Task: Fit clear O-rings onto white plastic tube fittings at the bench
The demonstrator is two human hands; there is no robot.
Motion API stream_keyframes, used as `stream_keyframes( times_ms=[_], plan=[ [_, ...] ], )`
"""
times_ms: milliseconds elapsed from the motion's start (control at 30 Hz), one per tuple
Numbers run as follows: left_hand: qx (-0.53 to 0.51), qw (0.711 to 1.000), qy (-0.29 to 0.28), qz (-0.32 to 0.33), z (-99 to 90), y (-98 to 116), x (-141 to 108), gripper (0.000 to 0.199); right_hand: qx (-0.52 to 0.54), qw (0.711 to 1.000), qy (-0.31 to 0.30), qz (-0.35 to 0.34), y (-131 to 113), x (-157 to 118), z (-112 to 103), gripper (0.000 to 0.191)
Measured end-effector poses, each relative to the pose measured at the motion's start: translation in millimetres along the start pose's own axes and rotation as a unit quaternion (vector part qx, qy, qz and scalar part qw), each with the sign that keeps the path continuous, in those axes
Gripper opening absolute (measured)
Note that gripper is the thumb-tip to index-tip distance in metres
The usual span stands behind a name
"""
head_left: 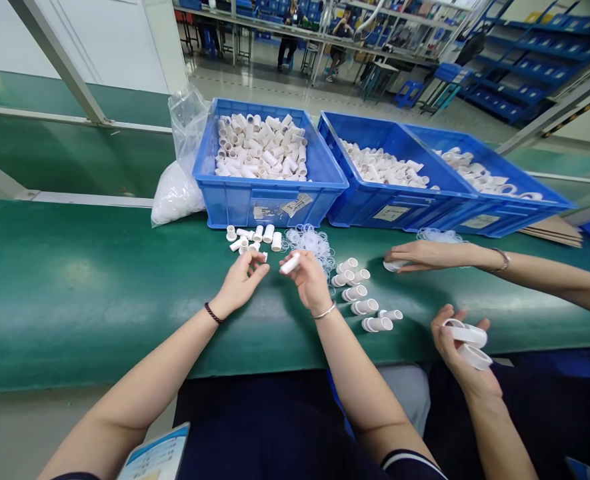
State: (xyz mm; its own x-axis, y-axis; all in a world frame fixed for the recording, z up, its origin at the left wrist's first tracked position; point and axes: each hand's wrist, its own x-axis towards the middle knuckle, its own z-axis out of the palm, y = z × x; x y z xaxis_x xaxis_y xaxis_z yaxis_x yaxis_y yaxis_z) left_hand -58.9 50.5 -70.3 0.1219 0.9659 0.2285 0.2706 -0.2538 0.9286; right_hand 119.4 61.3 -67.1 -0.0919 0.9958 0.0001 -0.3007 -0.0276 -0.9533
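Note:
My left hand [242, 277] is closed, with a small white plastic piece [265, 256] at its fingertips, mostly hidden. Just to the right, my right hand [311, 279] grips a short white pipe fitting [291, 263], tilted. Beyond my left hand lies a loose group of white pipe fittings [269, 233], some upright and some on their sides. A heap of clear thin rings [307, 241] spreads behind my right hand. To its right, several more white fittings with collars [365, 307] stand or lean in a loose row on the green table [125, 287].
Blue bins [275, 193] full of white fittings line the table's back, with a plastic bag [175, 193] at their left. At right, a co-worker's hand [467, 353] holds white rings; the other hand [425, 255] touches a white part. More clear rings [439, 235] lie behind.

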Motion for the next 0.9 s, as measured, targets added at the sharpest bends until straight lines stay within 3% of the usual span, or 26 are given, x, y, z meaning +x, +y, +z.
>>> stream_keyframes(
  times_ms=[100, 200, 267, 333, 433, 533, 633, 700, 767, 833, 900],
  plan=[
    [0.195, 0.975, 0.039, 0.102, -16.1, 9.3, 35.8, 0.012, 0.013, 0.999, 0.05, -0.01, -15.9, 10.7, -20.8, 0.026],
    [0.272, 0.955, -0.035, 0.11, -11.6, 12.2, 76.7, 0.014, -0.171, 0.98, 0.091, -0.051, -22.4, 20.3, -37.7, 0.024],
    [0.294, 0.949, -0.073, 0.085, 0.2, 11.3, 96.9, 0.015, -0.332, 0.932, 0.094, -0.108, -22.2, 24.1, -42.6, 0.021],
    [0.307, 0.946, -0.087, 0.058, 12.5, 9.4, 108.9, 0.016, -0.472, 0.864, 0.076, -0.158, -20.9, 26.2, -41.8, 0.019],
    [0.311, 0.945, -0.09, 0.044, 22.8, 7.6, 115.8, 0.017, -0.615, 0.775, 0.043, -0.141, -18.2, 31.0, -32.6, 0.023],
    [0.317, 0.944, -0.079, 0.047, 18.8, 12.9, 116.9, 0.015, -0.709, 0.697, 0.019, -0.104, -12.6, 42.2, -20.0, 0.026],
    [0.317, 0.946, -0.007, 0.061, 4.3, 28.2, 109.0, 0.012, -0.764, 0.636, 0.008, -0.107, -3.7, 55.5, -9.7, 0.029],
    [0.266, 0.96, 0.056, 0.075, -4.8, 39.6, 94.1, 0.012, -0.779, 0.616, 0.006, -0.114, 1.9, 61.6, -5.8, 0.029],
    [0.136, 0.985, 0.077, 0.069, -7.5, 46.1, 71.4, 0.017, -0.779, 0.615, 0.005, -0.123, 5.4, 64.2, -4.5, 0.029],
    [-0.062, 0.997, 0.045, 0.01, -2.1, 44.3, 45.5, 0.018, -0.767, 0.628, 0.01, -0.133, 6.4, 64.0, -5.6, 0.029],
    [-0.23, 0.968, -0.006, -0.102, 8.4, 35.4, 22.5, 0.018, -0.746, 0.65, 0.017, -0.141, 5.6, 62.1, -8.1, 0.028]
  ],
)
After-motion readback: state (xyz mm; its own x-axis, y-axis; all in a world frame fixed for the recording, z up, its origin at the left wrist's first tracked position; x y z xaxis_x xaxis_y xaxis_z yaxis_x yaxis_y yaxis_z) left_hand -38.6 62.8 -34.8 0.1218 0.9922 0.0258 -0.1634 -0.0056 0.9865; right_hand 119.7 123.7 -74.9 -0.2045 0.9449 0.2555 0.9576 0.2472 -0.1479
